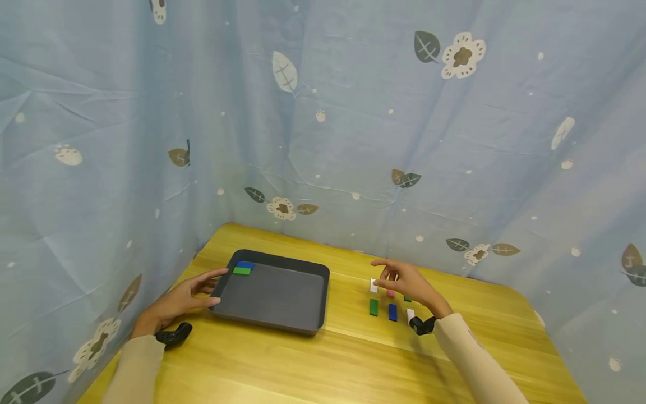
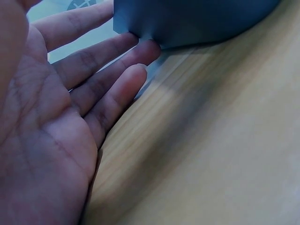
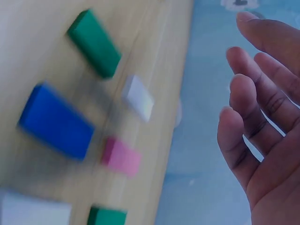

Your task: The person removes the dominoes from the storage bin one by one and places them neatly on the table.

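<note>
My left hand (image 1: 174, 303) is at the left side of a dark grey tray (image 1: 282, 297), its fingers loosely extended and touching the tray's wall (image 2: 187, 21). In the tray's far left corner, a blue block (image 1: 245, 264) and a green block (image 1: 241, 271) lie side by side. To the right of the tray, my right hand (image 1: 411, 283) hovers over several small blocks with nothing in its grasp, thumb and fingers apart. Below it are a white block (image 3: 138, 98), a pink block (image 3: 121, 156), a green block (image 3: 95, 43) and a blue block (image 3: 56, 122).
Another white block (image 1: 410, 315) and another green block (image 1: 407, 298) sit partly behind my right hand and wrist. The yellow wooden table (image 1: 262, 359) meets a blue patterned curtain (image 1: 343, 140) at the back and left. Black devices (image 1: 174, 335) are strapped to both wrists.
</note>
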The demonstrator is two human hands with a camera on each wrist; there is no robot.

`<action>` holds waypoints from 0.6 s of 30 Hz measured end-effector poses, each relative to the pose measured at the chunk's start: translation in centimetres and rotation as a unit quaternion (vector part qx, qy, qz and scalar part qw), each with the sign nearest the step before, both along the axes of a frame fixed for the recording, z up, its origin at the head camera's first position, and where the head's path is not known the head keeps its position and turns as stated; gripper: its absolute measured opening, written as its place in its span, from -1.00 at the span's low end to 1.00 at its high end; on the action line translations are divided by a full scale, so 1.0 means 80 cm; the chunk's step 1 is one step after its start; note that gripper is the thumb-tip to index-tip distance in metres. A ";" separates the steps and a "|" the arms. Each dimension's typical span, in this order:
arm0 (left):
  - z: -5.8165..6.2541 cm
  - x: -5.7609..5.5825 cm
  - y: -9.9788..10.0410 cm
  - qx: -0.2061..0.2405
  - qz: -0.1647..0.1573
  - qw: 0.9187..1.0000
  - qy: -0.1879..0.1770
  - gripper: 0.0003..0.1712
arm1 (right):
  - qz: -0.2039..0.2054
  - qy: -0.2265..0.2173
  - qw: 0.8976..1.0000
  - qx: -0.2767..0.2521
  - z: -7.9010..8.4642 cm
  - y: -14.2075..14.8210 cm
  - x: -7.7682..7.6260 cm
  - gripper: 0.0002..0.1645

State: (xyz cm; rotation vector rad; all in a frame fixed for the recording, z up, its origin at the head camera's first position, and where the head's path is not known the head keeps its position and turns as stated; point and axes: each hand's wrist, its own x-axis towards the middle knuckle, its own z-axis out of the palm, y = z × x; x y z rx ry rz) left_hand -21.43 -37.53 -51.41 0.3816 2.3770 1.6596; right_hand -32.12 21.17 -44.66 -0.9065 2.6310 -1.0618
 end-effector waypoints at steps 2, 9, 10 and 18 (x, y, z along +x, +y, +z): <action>0.000 0.000 0.001 0.001 0.004 1.000 0.001 -0.18 | 0.007 0.012 1.000 0.005 0.004 -0.013 -0.003 -0.44; 0.003 0.002 0.001 0.006 0.006 1.000 0.003 -0.16 | 0.040 0.041 0.998 -0.001 0.011 -0.057 -0.016 -0.44; 0.003 0.003 0.001 0.006 0.005 1.000 0.005 -0.17 | 0.043 0.039 0.998 -0.003 0.012 -0.063 -0.018 -0.45; 0.003 0.002 0.002 0.000 0.006 1.000 0.010 -0.18 | 0.072 0.035 0.997 -0.011 0.011 -0.116 -0.029 -0.48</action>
